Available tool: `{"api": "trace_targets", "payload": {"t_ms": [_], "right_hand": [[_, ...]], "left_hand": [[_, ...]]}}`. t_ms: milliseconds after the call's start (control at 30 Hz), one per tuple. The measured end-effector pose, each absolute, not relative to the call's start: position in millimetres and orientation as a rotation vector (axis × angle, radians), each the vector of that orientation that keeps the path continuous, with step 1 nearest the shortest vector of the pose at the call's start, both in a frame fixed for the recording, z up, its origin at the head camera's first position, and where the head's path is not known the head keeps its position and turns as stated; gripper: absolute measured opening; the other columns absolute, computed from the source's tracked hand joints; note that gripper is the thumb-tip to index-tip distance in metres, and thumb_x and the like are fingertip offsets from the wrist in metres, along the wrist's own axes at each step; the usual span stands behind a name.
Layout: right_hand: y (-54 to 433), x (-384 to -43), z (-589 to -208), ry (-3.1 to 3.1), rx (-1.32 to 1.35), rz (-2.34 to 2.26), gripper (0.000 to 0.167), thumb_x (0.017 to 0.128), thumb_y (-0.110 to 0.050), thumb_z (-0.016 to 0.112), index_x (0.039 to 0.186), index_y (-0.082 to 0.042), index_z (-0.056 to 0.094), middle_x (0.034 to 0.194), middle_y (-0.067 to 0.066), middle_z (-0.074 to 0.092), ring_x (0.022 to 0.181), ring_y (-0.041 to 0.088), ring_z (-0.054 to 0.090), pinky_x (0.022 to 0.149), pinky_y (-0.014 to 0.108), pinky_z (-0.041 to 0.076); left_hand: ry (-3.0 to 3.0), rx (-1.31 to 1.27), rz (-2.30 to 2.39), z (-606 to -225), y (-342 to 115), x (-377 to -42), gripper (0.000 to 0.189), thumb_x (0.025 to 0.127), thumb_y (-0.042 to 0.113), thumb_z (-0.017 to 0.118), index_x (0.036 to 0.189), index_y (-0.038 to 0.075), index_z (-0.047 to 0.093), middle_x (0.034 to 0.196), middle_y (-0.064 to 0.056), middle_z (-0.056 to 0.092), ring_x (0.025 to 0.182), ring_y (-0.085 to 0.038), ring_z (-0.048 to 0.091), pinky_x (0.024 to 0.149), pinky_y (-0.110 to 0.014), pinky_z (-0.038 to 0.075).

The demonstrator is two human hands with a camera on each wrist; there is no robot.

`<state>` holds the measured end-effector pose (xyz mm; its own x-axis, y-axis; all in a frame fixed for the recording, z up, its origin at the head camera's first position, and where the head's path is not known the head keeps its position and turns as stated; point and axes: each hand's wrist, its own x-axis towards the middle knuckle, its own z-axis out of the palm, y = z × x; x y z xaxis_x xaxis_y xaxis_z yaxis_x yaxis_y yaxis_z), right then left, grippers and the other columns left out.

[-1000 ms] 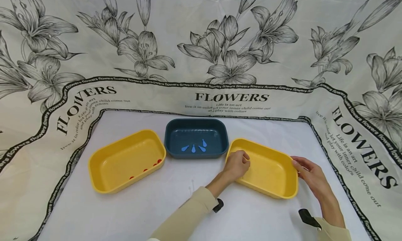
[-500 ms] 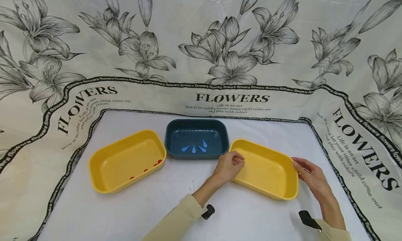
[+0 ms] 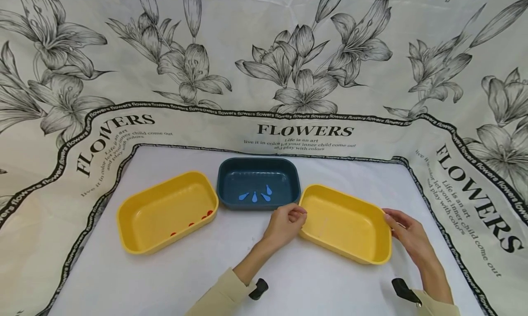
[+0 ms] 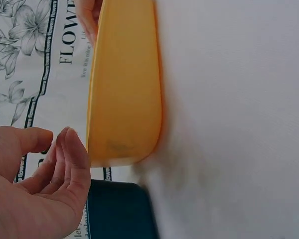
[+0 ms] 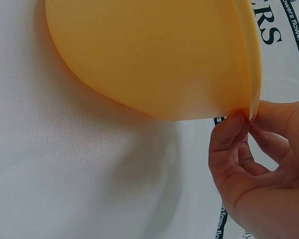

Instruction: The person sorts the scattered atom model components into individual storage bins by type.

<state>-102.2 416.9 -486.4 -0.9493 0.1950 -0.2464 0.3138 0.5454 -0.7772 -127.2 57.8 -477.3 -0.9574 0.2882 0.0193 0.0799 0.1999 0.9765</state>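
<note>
In the head view my right hand [image 3: 408, 233] pinches the right end rim of the right yellow bin [image 3: 350, 224]. The right wrist view shows the thumb and fingers [image 5: 226, 134] on either side of that rim. My left hand [image 3: 285, 224] is by the bin's left end, near the front right corner of the dark blue bin [image 3: 257, 169]. Its fingers [image 4: 75, 154] are loosely bent, with a gap to the thumb and nothing held, in the left wrist view. Several small blue drop-shaped pieces [image 3: 254, 197] lie in the dark blue bin.
A second yellow bin [image 3: 165, 210] stands on the left, with several small red pieces [image 3: 210, 213] along its front side, partly hidden by the wall. All three bins are on a white tabletop [image 3: 165, 284]. A flower-printed cloth [image 3: 206, 123] rises behind and at both sides.
My left hand has moved left from over the right yellow bin to just outside its left end. My right hand stays on the rim, and the bins have hardly moved.
</note>
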Motion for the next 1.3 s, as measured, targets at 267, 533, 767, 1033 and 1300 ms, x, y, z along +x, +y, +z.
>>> {"api": "trace_targets", "payload": {"t_ms": [267,533,767,1033,1300], "right_hand": [[417.3,-103.2,-487.9,2.652,0.436,-1.372,0.071,0.106,-0.051,0.050,0.152,0.002,0.041,0.147,0.026,0.046,0.094,-0.006,0.054,0.078,0.007,0.050],[417.3,-102.4,-487.6,2.649,0.439,-1.357,0.073,0.105,-0.053,0.049,0.153,0.002,0.040,0.149,0.027,0.045,0.094,-0.007,0.053,0.078,0.006,0.049],[416.6,-102.0,-486.5,2.638,0.456,-1.346,0.074,0.105,-0.054,0.048,0.153,0.002,0.039,0.149,0.027,0.044,0.094,-0.007,0.052,0.078,0.006,0.049],[416.5,-101.7,-486.9,2.634,0.463,-1.346,0.074,0.106,-0.053,0.048,0.153,0.003,0.039,0.150,0.027,0.044,0.095,-0.007,0.052,0.078,0.006,0.049],[417.1,-102.5,-488.4,2.644,0.458,-1.348,0.073,0.106,-0.052,0.048,0.153,0.002,0.039,0.149,0.026,0.044,0.094,-0.007,0.052,0.078,0.006,0.049]], "left_hand": [[2.340,0.319,1.899,-483.4,35.1,-118.0,0.014,0.096,0.009,0.069,0.107,0.003,0.075,0.091,0.001,0.068,0.080,-0.007,0.059,0.071,-0.018,0.053],[2.307,0.236,1.977,-489.2,18.7,-106.4,0.012,0.097,0.008,0.069,0.105,0.001,0.073,0.086,-0.001,0.067,0.071,-0.009,0.063,0.059,-0.020,0.055],[2.302,0.177,2.020,-494.3,2.9,-98.7,0.013,0.097,0.009,0.070,0.105,-0.001,0.072,0.085,-0.005,0.068,0.072,-0.013,0.065,0.060,-0.019,0.056],[2.309,0.066,2.006,-504.1,-17.2,-89.8,0.016,0.099,0.011,0.068,0.107,-0.003,0.071,0.087,-0.005,0.068,0.074,-0.022,0.068,0.064,-0.021,0.058],[2.360,-0.086,1.988,-521.3,-31.6,-79.2,0.015,0.098,0.009,0.070,0.106,-0.003,0.072,0.087,-0.009,0.070,0.073,-0.018,0.067,0.063,-0.020,0.057]]}}
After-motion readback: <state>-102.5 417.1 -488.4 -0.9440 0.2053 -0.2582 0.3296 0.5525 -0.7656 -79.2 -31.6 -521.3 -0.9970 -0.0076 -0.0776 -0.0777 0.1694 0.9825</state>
